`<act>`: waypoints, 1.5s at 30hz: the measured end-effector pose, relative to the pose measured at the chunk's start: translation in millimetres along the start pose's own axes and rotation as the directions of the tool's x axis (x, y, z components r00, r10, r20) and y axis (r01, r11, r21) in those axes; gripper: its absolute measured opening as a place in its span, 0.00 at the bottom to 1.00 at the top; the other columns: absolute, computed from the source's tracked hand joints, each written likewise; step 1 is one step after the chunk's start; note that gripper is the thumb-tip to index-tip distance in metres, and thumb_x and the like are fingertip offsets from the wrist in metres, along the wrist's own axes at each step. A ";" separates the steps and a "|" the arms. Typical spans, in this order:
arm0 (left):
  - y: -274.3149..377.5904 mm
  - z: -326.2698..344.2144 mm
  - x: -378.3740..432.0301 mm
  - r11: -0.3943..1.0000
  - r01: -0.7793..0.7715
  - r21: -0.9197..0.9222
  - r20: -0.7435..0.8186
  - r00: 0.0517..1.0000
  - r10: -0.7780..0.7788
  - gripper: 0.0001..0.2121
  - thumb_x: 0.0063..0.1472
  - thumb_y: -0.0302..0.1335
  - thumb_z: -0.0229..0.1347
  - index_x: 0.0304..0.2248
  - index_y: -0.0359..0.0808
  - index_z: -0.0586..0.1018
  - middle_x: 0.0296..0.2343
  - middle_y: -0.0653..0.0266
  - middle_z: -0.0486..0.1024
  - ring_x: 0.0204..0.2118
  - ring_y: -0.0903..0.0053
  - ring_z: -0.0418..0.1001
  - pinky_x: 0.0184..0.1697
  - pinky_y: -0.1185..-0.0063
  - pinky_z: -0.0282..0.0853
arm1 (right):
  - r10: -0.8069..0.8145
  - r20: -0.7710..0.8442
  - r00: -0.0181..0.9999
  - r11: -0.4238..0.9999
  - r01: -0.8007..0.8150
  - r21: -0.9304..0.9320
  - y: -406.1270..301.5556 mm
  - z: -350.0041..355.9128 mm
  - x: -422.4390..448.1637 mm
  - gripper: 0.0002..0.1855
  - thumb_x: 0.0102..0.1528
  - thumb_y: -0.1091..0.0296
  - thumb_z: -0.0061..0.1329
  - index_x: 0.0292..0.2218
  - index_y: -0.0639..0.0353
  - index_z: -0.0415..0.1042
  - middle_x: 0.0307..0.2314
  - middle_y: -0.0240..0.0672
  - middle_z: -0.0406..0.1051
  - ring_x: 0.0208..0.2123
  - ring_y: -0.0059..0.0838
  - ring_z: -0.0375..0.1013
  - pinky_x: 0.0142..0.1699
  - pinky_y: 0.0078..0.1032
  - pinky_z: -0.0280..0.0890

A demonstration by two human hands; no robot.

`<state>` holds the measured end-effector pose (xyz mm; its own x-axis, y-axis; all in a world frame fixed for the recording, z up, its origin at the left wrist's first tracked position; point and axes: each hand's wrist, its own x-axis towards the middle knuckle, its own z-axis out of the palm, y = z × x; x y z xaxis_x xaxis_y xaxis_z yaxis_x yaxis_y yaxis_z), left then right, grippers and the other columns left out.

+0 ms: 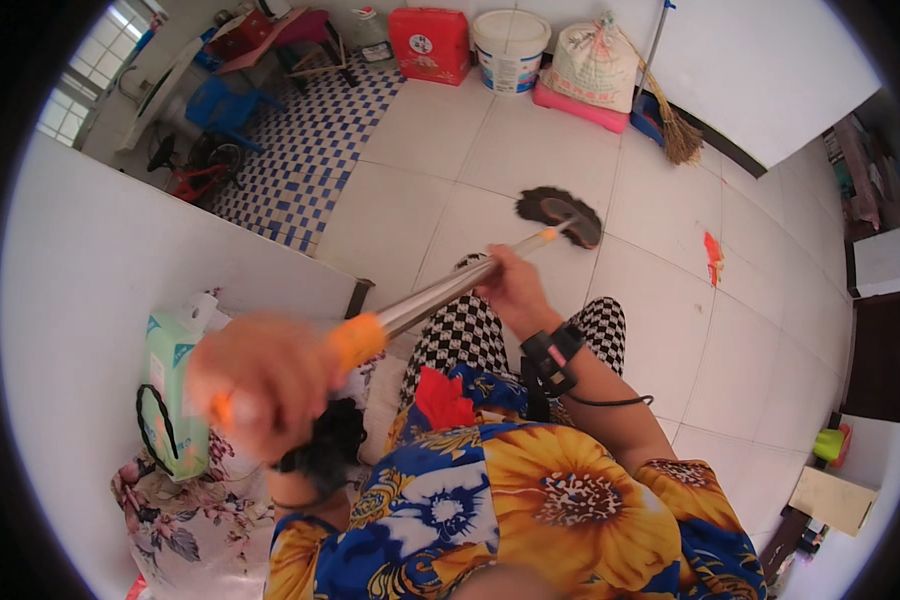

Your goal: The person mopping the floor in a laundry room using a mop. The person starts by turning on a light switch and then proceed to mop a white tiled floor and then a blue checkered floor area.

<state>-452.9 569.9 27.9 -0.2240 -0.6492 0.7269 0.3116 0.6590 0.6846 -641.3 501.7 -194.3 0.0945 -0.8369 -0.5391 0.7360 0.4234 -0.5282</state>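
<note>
A long-handled mop or duster crosses the view diagonally, its dark fluffy head (562,216) on the tiled floor beyond the knees. My left hand (266,379), blurred, is closed around the orange grip at the handle's near end. Farther down, my right hand (514,289) grips the metal pole (442,295) above the checkered trousers. A red scrap (712,259) lies on the tiles to the right of the mop head. Another red piece (444,399) rests on the lap.
A red box (429,45), a white bucket (508,52), a filled sack (596,67) on a pink base and a straw broom (679,135) stand along the far wall. A tissue pack (187,442) sits on floral fabric at left. A low wall edge (270,247) borders the left side.
</note>
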 end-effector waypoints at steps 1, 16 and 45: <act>-13.3 6.5 -2.3 0.999 0.040 -0.031 -0.007 0.999 -0.041 0.12 0.57 0.31 0.44 0.17 0.42 0.59 0.05 0.75 0.59 0.07 0.83 0.58 0.13 0.82 0.60 | -0.039 -0.051 0.998 0.999 0.040 0.015 -10.2 -15.9 -2.3 0.09 0.48 0.64 0.45 0.24 0.59 0.64 0.16 0.32 0.62 0.18 0.26 0.64 0.20 0.23 0.62; -8.8 -6.5 13.2 0.928 0.062 -0.367 0.012 0.998 -0.062 0.05 0.56 0.28 0.42 0.24 0.40 0.60 0.06 0.77 0.58 0.06 0.88 0.56 0.11 0.85 0.58 | 0.094 -0.229 0.969 0.995 -0.085 0.047 -9.9 -115.3 -16.9 0.10 0.49 0.61 0.44 0.23 0.55 0.62 0.16 0.30 0.63 0.18 0.24 0.64 0.21 0.18 0.61; -99.5 -13.4 25.2 0.961 0.043 0.272 -0.101 0.995 -0.016 0.15 0.52 0.33 0.51 0.15 0.38 0.61 0.09 0.68 0.65 0.11 0.78 0.65 0.27 0.70 0.69 | -0.095 -0.001 0.995 0.980 0.093 -0.177 -30.0 59.8 211.8 0.09 0.41 0.75 0.48 0.17 0.67 0.62 0.14 0.35 0.62 0.13 0.27 0.63 0.16 0.24 0.59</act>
<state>-477.2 482.9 -22.6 -0.1343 -0.6945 0.7069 0.0384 0.7092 0.7040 -603.3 290.9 -253.4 0.0234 -0.8728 -0.4875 0.6113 0.3984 -0.6838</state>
